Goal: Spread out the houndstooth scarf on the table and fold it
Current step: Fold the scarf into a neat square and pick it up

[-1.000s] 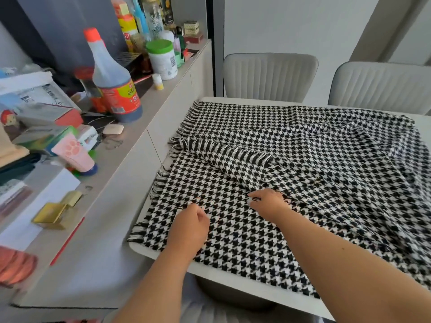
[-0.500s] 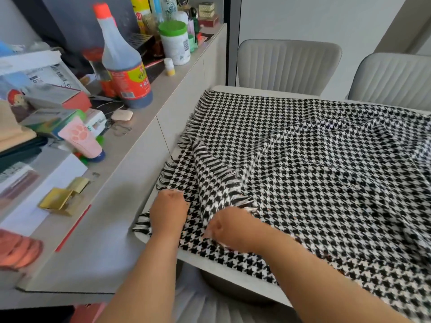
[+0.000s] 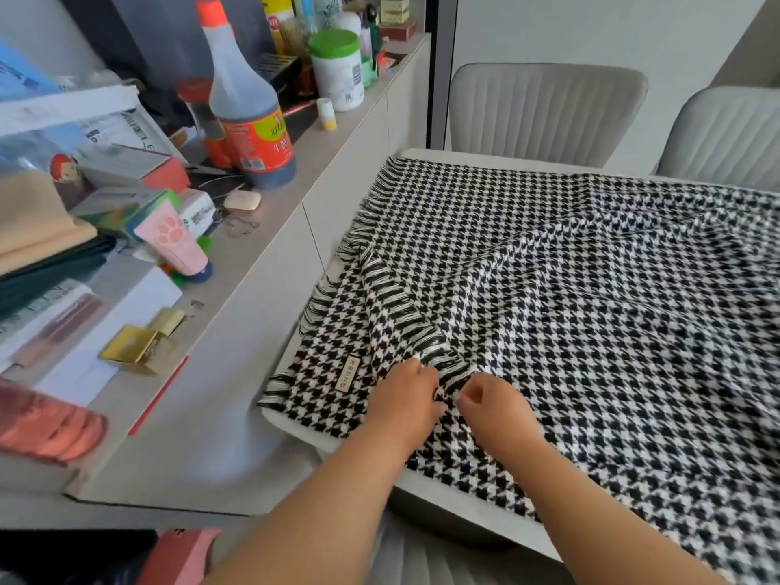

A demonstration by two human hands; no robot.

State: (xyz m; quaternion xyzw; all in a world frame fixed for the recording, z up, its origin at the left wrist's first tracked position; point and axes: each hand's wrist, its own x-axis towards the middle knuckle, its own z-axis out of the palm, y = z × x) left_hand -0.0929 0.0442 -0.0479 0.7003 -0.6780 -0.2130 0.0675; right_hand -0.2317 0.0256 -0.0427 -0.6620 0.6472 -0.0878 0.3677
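Note:
The black-and-white houndstooth scarf [image 3: 591, 297] covers most of the white table [image 3: 443, 498], rumpled in the middle, its fringed ends lying along the table's left side. One fringed end is folded over and runs diagonally toward the near edge. My left hand [image 3: 403, 396] and my right hand [image 3: 491, 405] sit side by side at the near left corner, each pinching that fringed corner between curled fingers. A small beige label [image 3: 349, 374] shows on the lower layer just left of my left hand.
A long sideboard [image 3: 236, 331] stands against the table's left side, crowded with a dark vinegar bottle [image 3: 249, 116], a green-lidded tub [image 3: 336, 69], a pink tube [image 3: 177, 240], boxes and papers. Two grey chairs [image 3: 544, 109] stand at the table's far side.
The folded fringed end has been pulled toward the near edge. Both hands have come together at its corner, the left one moving right off the left edge and uncovering the label.

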